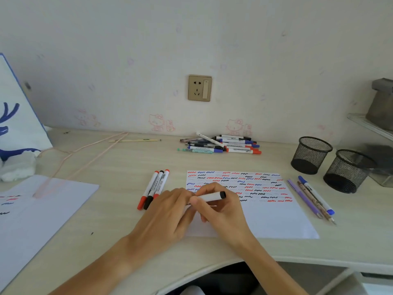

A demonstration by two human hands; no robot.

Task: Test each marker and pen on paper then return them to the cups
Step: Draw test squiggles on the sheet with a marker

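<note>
A white marker with a black end lies across both hands over the left edge of the test paper, which is covered with red, blue and black squiggles. My left hand grips its hidden left end and my right hand holds its barrel. Three markers, two red and one black, lie left of the paper. A pile of markers and pens sits by the wall. Several pens lie right of the paper. Two black mesh cups stand at right, nothing visible in them.
A second sheet with a few squiggles lies at left under a pink hanger. A white bag with blue print stands at far left. A shelf with a grey object is at far right. The desk's curved front edge runs below my arms.
</note>
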